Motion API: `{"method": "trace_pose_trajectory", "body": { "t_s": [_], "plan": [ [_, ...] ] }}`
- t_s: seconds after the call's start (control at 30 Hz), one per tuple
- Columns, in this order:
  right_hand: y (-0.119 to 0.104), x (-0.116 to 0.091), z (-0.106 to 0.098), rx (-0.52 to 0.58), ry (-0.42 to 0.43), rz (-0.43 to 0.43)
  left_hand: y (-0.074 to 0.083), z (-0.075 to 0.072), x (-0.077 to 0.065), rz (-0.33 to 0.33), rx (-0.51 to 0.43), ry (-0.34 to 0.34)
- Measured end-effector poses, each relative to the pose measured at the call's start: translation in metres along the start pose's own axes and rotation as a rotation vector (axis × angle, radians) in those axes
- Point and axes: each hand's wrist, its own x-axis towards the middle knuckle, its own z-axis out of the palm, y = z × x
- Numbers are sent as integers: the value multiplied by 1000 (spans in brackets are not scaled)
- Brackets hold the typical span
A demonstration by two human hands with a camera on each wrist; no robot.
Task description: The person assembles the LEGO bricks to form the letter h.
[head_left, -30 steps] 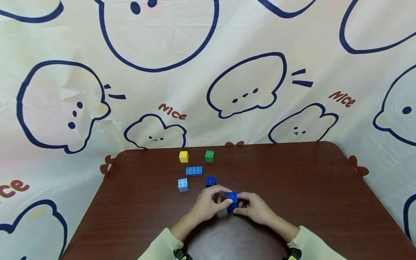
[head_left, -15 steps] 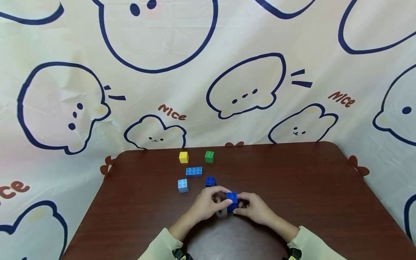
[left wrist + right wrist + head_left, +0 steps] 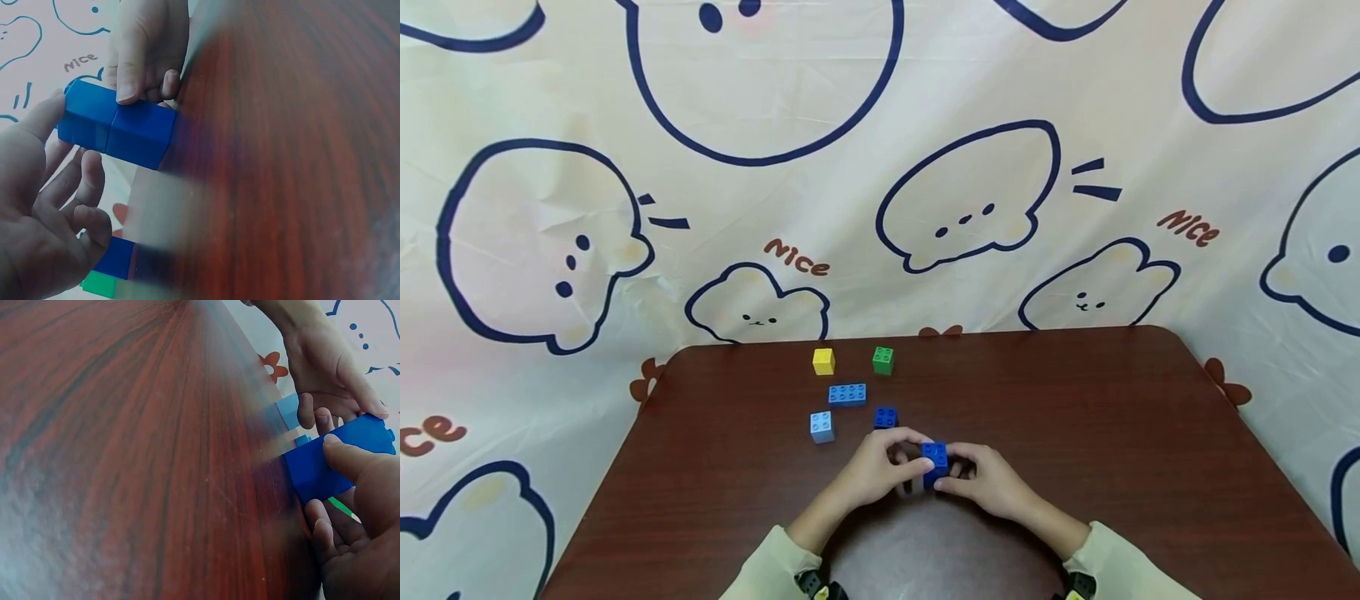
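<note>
Two blue toy building bricks (image 3: 934,452) form an upright stack between both hands, studs on top. A thin seam between them shows in the left wrist view, where the upper brick (image 3: 87,112) looks slightly lighter than the lower brick (image 3: 142,137). My left hand (image 3: 880,471) pinches the upper brick near its studded top between thumb and fingers. From the other side my right hand (image 3: 988,483) grips the stack lower down; its thumb (image 3: 344,453) lies flat along the side. The stack's foot is close over the table.
Beyond the left hand is another dark blue brick (image 3: 886,417). A light blue brick (image 3: 822,427), a long mid-blue brick (image 3: 847,395), a yellow brick (image 3: 823,362) and a green brick (image 3: 883,360) stand farther back on the brown table (image 3: 1075,408). A patterned cloth (image 3: 970,83) hangs behind.
</note>
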Motion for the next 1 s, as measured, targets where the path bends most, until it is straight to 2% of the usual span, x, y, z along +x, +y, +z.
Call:
{"method": "trace_pose_trajectory", "body": {
  "t_s": [0.07, 0.27, 0.37, 0.63, 1.0],
  "plan": [
    [-1, 0, 0, 0, -1, 1, 0, 0, 0, 12, 3, -4],
    [-2, 0, -2, 3, -12, -3, 1, 0, 1, 62, 91, 2],
    [-2, 0, -2, 10, -17, -6, 2, -1, 1, 74, 91, -2],
    [-3, 0, -3, 18, -26, 2, 8, -6, -3, 56, 122, 0],
    [-3, -1, -6, -30, -23, 6, 12, -25, -19, 66, 156, 24]
  ]
}}
